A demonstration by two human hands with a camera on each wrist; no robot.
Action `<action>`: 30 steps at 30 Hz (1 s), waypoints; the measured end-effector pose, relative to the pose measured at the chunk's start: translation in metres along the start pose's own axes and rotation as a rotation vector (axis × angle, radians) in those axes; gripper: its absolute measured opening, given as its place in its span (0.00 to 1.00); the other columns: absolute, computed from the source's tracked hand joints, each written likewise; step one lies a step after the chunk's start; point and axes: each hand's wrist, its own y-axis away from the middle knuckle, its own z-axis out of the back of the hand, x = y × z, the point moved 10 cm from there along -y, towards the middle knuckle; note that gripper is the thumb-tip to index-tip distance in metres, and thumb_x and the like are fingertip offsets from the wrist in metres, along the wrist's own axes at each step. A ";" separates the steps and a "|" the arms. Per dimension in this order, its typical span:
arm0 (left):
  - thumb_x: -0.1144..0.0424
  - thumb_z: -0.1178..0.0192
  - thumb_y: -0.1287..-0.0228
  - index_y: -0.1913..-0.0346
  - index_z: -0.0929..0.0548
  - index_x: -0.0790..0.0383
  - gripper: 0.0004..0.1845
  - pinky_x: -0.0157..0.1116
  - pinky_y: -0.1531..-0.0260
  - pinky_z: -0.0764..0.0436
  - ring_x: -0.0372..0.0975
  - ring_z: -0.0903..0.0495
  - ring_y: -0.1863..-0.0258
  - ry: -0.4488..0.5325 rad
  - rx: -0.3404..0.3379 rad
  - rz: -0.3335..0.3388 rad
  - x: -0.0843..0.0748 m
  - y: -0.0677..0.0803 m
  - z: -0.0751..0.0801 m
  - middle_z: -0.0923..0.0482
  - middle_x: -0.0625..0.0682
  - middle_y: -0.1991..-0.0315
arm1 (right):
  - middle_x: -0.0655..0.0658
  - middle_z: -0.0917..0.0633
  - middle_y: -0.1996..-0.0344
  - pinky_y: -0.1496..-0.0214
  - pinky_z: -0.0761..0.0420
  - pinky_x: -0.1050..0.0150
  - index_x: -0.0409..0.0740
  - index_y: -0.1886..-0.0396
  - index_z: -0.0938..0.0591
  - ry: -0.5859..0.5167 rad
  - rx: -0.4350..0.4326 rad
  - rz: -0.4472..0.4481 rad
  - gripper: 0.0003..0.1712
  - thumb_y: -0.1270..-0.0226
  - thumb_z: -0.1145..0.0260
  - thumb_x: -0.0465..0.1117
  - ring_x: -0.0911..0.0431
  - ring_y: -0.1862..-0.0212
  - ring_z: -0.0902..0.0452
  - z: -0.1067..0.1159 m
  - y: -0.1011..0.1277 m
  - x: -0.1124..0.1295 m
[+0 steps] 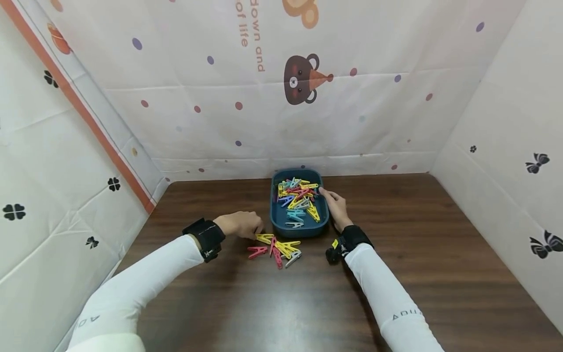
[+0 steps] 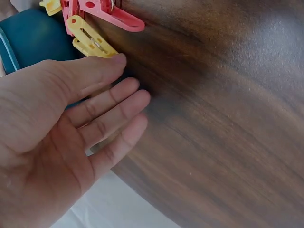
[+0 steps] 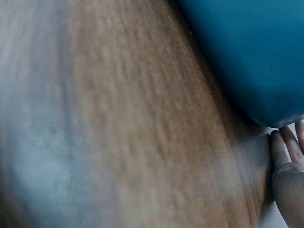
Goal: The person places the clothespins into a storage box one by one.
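My left hand (image 1: 242,224) pinches one end of a yellow clothespin (image 2: 92,40) between thumb and a finger hidden behind it. The other three fingers lie loosely extended in the left wrist view. That clothespin is at the left of a small pile on the table: red clothespins (image 1: 257,251), yellow ones and a grey one (image 1: 293,258). Beyond the pile stands a dark blue plastic tub (image 1: 273,215) holding many mixed-colour clothespins (image 1: 303,191). My right hand (image 1: 336,208) holds the tub's right side, thumb at the rim and fingertips against the outer wall in the right wrist view.
The dark wooden table (image 1: 198,303) runs back to a patterned white cloth (image 1: 246,122), with more cloth at both sides. Black straps with cameras sit on both wrists; the right wrist camera (image 1: 334,254) is close to the table beside the tub.
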 end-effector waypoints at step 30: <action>0.62 0.32 0.32 0.71 0.10 0.64 0.10 0.30 0.80 0.29 0.39 0.25 0.80 0.079 -0.115 0.050 -0.030 -0.123 0.116 0.17 0.53 0.77 | 0.33 0.26 0.30 0.24 0.31 0.41 0.39 0.33 0.22 0.036 -0.064 0.055 0.39 0.27 0.38 0.64 0.39 0.28 0.31 0.001 0.022 -0.005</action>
